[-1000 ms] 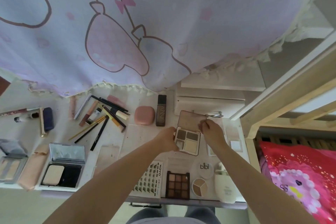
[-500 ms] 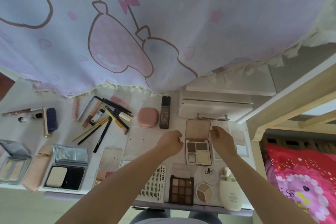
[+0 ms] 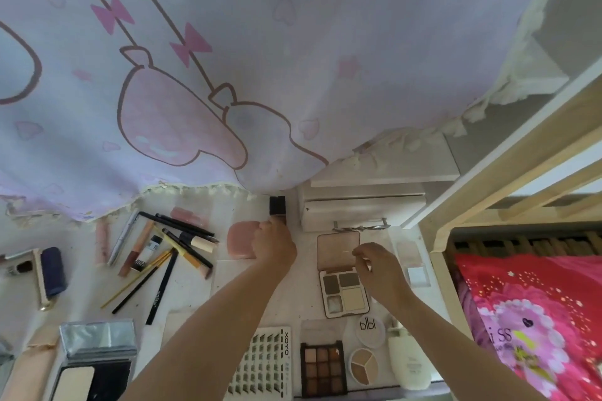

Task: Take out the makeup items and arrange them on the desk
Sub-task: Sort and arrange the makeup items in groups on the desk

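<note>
Left hand point(image 3: 273, 242) reaches to far desk edge, fingers curled round dark foundation bottle point(image 3: 277, 209), apparently to straighten it beside pink compact point(image 3: 242, 239). Right hand point(image 3: 379, 267) hovers over open four-pan palette point(image 3: 342, 273), fingertips pinched; holding anything: cannot tell. Palette lies flat, lid open.

The left hand point(image 3: 274, 242) grips the dark foundation bottle point(image 3: 277, 206) at the back of the desk point(image 3: 195, 286), just beside a pink compact point(image 3: 241, 238); the right hand point(image 3: 379, 265) hovers, fingers loosely curled, over the open four-pan eyeshadow palette point(image 3: 344, 293); pencils and brushes point(image 3: 169, 247) lie scattered further left.
</note>
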{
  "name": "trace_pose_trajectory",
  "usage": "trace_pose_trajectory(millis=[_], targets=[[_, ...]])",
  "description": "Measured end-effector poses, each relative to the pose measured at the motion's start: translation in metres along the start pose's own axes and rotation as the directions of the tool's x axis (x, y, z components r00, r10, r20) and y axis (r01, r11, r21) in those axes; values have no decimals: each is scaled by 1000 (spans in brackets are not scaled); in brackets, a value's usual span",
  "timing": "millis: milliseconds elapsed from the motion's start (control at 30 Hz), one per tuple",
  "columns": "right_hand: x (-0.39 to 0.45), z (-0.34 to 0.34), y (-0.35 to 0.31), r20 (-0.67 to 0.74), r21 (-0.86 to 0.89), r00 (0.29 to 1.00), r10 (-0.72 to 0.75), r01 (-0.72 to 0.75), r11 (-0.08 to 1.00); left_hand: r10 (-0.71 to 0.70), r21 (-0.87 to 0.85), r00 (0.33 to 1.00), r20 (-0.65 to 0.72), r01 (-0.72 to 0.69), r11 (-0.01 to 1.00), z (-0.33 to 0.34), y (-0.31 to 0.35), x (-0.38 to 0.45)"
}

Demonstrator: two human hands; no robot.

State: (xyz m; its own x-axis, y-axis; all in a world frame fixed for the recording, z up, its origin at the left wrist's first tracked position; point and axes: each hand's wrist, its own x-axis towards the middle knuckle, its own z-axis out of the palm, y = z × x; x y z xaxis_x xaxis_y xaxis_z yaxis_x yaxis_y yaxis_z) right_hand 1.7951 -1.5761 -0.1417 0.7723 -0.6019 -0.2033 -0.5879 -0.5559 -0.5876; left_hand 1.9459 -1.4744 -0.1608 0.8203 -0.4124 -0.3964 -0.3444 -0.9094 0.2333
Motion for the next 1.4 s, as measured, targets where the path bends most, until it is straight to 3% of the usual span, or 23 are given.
trace_pose_trajectory(millis=[100, 300, 400, 467, 567, 633, 733, 800, 867, 1033, 1400], targets=[[2, -2, -3, 15, 5, 999, -36, 35, 999, 22, -6, 1000, 11, -22, 1000, -4, 1, -2], [11, -5, -18, 28, 119, 996, -90, 86, 989, -19, -292, 1000, 10, 21, 956, -24, -21, -21], [14, -10, -37, 121, 259, 988, -98, 64, 964, -24, -468, 986, 166, 100, 878, -32, -44, -43], [16, -13, -55, 250, 325, 967, -53, -32, 945, 84, -493, 973, 215, 34, 869, -42, -59, -62], [16, -19, -84, 452, 442, 888, 83, -303, 844, 288, -498, 941, 176, -167, 851, -60, -75, -87], [11, -24, -95, 512, 470, 857, 64, -342, 814, 355, -485, 923, 150, -244, 840, -68, -79, -97], [-2, -29, -104, 444, 408, 891, -99, -102, 907, 385, -357, 917, 108, -326, 876, -72, -74, -104], [-11, -32, -109, 322, 221, 911, -256, 191, 956, 390, -295, 917, 86, -350, 889, -70, -64, -106], [-19, -37, -111, 239, 83, 905, -351, 341, 936, 398, -230, 917, 35, -381, 896, -66, -54, -110], [-31, -56, -90, 138, 48, 923, -359, 356, 933, 482, 28, 865, -138, -483, 875, -53, -36, -124], [-45, -70, -75, 69, 91, 947, -313, 306, 948, 627, 332, 768, -129, -563, 757, -60, -23, -119]])
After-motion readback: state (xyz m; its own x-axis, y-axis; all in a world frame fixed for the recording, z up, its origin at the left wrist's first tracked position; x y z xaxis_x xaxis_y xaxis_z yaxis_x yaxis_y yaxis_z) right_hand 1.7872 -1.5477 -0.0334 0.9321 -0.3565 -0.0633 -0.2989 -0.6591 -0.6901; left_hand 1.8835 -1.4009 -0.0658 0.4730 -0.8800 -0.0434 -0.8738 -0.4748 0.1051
